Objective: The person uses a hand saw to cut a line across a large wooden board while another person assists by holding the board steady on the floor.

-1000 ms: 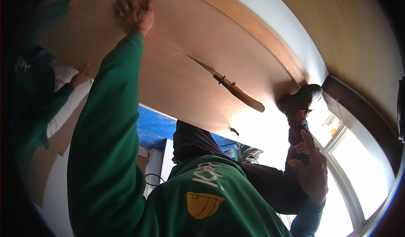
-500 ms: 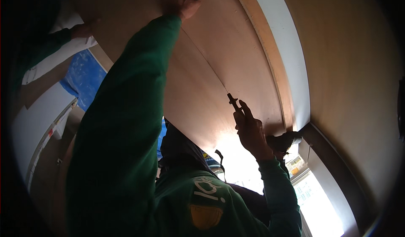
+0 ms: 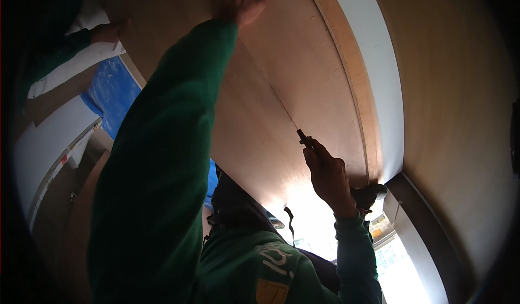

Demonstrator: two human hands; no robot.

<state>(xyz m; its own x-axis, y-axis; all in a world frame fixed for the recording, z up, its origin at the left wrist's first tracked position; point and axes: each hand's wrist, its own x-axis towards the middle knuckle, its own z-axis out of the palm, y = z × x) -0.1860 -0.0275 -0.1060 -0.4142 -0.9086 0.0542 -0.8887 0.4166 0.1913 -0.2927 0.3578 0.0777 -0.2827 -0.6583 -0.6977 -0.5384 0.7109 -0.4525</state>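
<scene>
My left hand (image 3: 238,0) reaches far up against a broad brown wood panel (image 3: 244,103). Its fingers look spread on the panel, though they are dim, blurred and partly cut off by the upper edge. Lower and to the right, my right hand (image 3: 329,174) is closed around a slim dark hand tool (image 3: 301,136) with small side tabs. Its exact kind is too dark to make out. The tool's tip meets a thin straight line (image 3: 273,90) that runs along the panel up towards my left hand.
At the far left another person's hand (image 3: 107,32) in a green sleeve touches the panel's edge. Blue sheeting (image 3: 114,90) hangs below it. A pale curved strip (image 3: 387,82) and another brown panel (image 3: 460,87) stand to the right. Bright light comes from below.
The whole view has shifted slightly, so things sit a little lower and to the right. My right index finger, raised before, now lies down along the tool. My left hand stays on the panel.
</scene>
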